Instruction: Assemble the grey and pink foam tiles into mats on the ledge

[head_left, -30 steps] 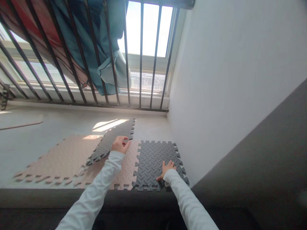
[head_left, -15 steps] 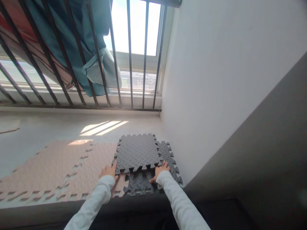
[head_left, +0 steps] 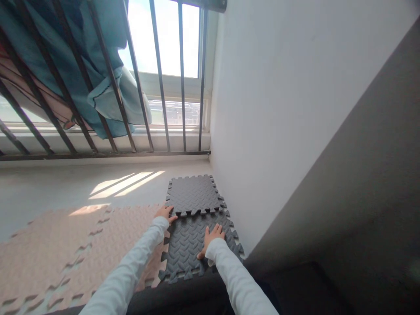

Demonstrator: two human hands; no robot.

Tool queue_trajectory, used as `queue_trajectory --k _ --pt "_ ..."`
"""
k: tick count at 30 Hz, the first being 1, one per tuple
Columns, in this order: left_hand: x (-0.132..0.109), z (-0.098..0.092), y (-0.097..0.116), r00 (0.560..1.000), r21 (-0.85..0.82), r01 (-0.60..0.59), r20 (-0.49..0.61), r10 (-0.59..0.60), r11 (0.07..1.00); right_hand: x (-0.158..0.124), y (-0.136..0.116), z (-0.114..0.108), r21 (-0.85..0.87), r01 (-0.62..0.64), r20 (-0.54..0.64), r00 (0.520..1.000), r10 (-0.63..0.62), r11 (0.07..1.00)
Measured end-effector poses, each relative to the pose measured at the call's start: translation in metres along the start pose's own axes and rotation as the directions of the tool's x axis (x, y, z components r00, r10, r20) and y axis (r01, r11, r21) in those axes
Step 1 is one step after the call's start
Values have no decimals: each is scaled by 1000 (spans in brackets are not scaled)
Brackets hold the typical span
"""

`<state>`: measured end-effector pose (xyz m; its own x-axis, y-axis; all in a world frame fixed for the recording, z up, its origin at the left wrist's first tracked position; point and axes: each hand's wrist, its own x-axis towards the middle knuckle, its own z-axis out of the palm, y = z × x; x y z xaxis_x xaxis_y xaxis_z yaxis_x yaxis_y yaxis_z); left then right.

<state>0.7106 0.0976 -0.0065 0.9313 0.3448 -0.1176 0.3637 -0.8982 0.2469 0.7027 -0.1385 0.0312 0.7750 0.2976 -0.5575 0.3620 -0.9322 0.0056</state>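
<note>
A dark grey foam mat tile (head_left: pixel 193 197) with toothed edges lies at the far end by the wall. Its near edge meets or overlaps a second dark grey foam mat tile (head_left: pixel 187 240), closer to me; I cannot tell if their teeth interlock. At the far tile's near left corner is my left hand (head_left: pixel 165 213), thumb and fingers apart, touching the edge. My right hand (head_left: pixel 212 238) rests open on the nearer tile, fingers spread. Pink foam mat tiles (head_left: pixel 124 240) lie along the left side of the grey ones.
A white wall (head_left: pixel 278 109) rises close on the right. Black metal bars (head_left: pixel 159 78) stand at the back before a window, with blue and pink cloth (head_left: pixel 108 92) behind them. The ledge's front edge drops into a dark area (head_left: pixel 183 299).
The upper grey tile has moved away from me, uncovering more of the nearer tile. My left hand went forward with it; my right hand came off its edge. The view has shifted right.
</note>
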Motion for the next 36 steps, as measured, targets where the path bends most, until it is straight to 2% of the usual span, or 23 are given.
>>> queue_trajectory --k 3,7,17,21,29,36 --pt "20 1 16 1000 65 26 5 -26 998 -1 -1 -2 -3 -5 13 1000 6 1000" --pt "37 -2 25 989 139 128 54 -136 982 -6 -1 -4 4 1 22 1000 -1 1000" --pt "47 -15 8 987 208 135 62 -151 969 -7 0 -3 24 2 16 1000 -2 1000" --pt "44 -17 11 988 269 116 69 -139 956 -6 0 -3 21 6 10 1000 -6 1000" --pt "42 -6 37 987 217 146 28 -156 965 -3 -2 -3 4 -13 21 1000 13 1000" --pt "55 -10 45 970 136 234 26 -240 963 -7 -3 -6 17 -16 35 999 15 1000"
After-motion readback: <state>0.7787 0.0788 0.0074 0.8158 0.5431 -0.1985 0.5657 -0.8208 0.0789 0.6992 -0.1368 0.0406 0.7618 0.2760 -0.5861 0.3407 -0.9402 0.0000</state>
